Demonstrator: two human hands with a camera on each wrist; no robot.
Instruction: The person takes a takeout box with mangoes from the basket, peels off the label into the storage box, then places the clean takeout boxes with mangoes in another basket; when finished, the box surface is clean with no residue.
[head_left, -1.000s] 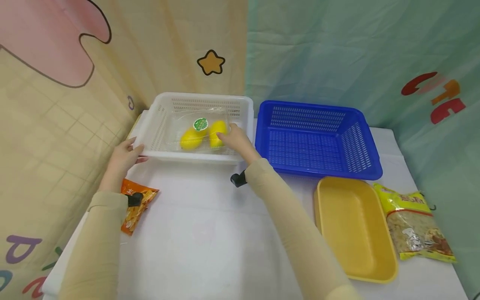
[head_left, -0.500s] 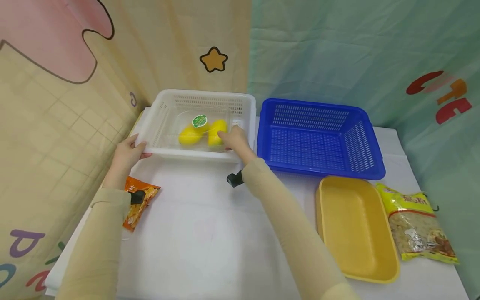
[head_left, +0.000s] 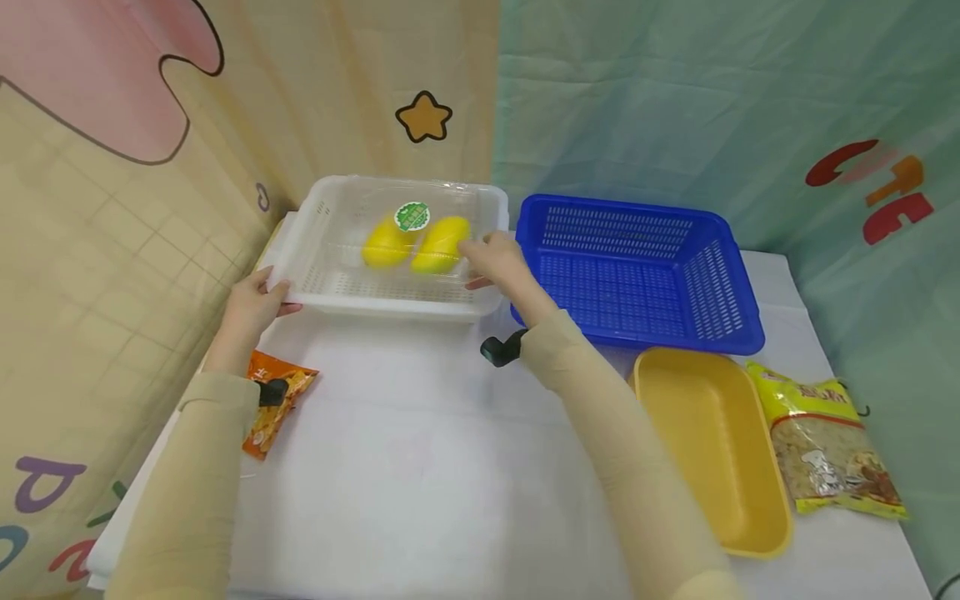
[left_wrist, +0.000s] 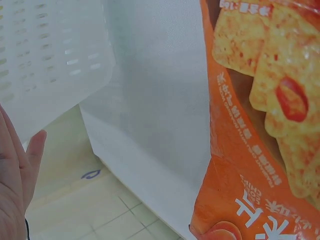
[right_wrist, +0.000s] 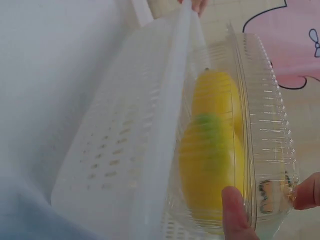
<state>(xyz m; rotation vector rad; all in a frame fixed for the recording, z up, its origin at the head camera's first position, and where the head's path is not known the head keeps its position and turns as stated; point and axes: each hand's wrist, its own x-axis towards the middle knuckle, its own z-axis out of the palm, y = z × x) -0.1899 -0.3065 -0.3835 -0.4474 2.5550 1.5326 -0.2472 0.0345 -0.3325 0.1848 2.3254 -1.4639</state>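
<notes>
A clear plastic clamshell box [head_left: 347, 250] with a green round sticker [head_left: 412, 217] holds two yellow mango-like fruits [head_left: 441, 245]. It is raised at the white slotted basket [head_left: 382, 307], partly above its rim. My right hand [head_left: 498, 258] pinches the box's right end; in the right wrist view the thumb and a finger [right_wrist: 235, 210] sit on either side of its edge. My left hand [head_left: 253, 307] holds the basket's front left corner, thumb on top of the rim. In the left wrist view only part of that hand [left_wrist: 15, 175] shows beside the basket wall.
A blue slotted basket [head_left: 637, 340] stands right of the white one. A yellow tray [head_left: 697, 450] lies in front of it, with a yellow snack bag [head_left: 832, 450] at its right. An orange chip bag [head_left: 273, 408] lies near my left forearm. Curtains hang behind and at both sides.
The clear box has come up and back from inside the white basket with my right hand, which has shifted right and slightly up. My left hand stays at the basket's corner.
</notes>
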